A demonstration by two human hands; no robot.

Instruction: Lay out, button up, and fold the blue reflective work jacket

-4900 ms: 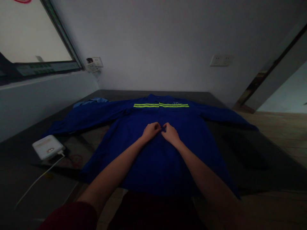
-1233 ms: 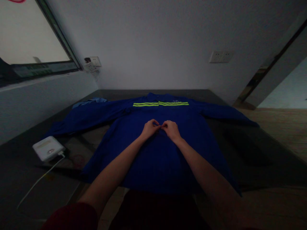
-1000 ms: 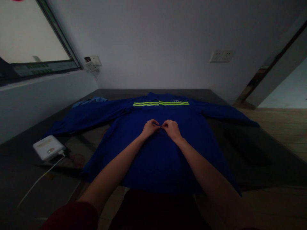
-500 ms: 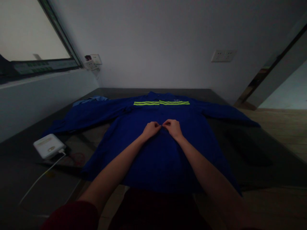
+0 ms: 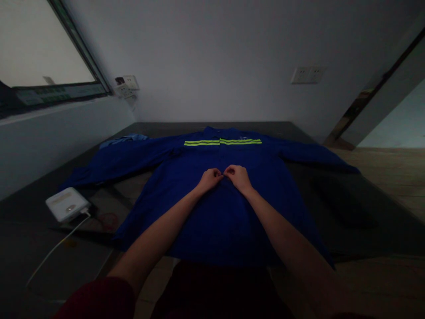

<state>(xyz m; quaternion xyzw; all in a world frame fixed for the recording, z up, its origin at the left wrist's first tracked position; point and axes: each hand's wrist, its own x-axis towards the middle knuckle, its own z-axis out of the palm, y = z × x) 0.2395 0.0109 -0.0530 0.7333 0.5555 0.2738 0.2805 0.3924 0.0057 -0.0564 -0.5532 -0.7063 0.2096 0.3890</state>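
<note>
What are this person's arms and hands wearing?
The left hand and right hand wear no gloves, and no watch shows. A dark red cloth sleeve ends near the left elbow; the right arm's upper end is too dark to tell.

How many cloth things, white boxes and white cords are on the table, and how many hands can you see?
Cloth things: 2 (dark-blue long-sleeved shirt with yellow-green stripes, crumpled light-blue cloth)
White plastic box: 1
Thin white cord: 1
Bare hands: 2 (left hand, right hand)
Total: 6
</note>
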